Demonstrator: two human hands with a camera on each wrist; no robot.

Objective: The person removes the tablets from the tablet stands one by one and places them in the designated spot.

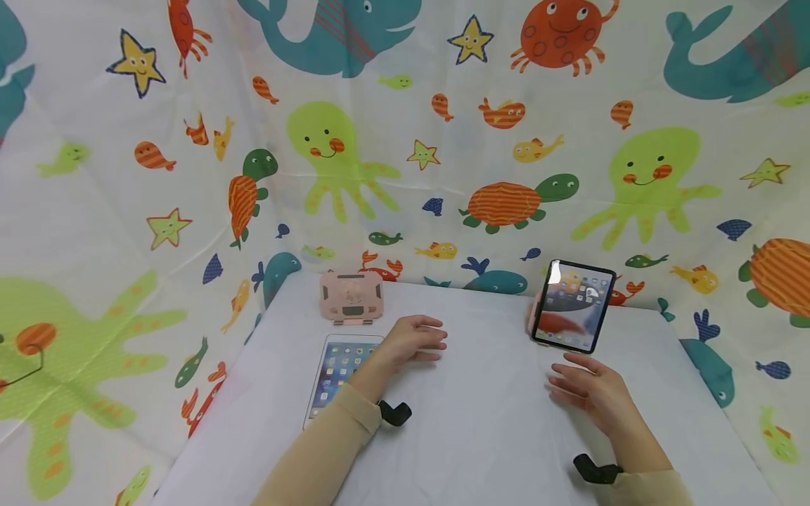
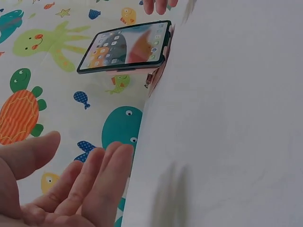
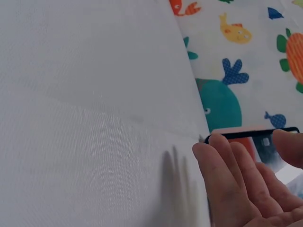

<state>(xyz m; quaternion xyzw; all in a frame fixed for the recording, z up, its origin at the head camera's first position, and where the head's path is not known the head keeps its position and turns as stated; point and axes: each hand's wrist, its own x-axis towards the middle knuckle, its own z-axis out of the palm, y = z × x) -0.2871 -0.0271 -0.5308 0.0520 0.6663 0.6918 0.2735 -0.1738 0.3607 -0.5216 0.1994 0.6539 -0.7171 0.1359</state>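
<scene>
My left hand (image 1: 408,342) hovers over the white table with its fingers loosely extended and nothing held. Below that forearm lies a white tablet (image 1: 335,369), screen lit with app icons, partly covered by the arm. My right hand (image 1: 591,390) is raised just in front of a dark-framed tablet (image 1: 574,306), fingers relaxed and apart from it. That tablet leans upright on a pink stand or case (image 1: 534,316), mostly hidden behind it. In the left wrist view the dark-framed tablet (image 2: 125,47) shows its lit home screen. A pink tablet stand or case (image 1: 351,296) sits behind the white tablet.
The white-covered table (image 1: 474,422) meets a hanging curtain (image 1: 392,190) printed with sea animals along its back and sides. Black wrist straps or mounts (image 1: 395,413) show at both wrists.
</scene>
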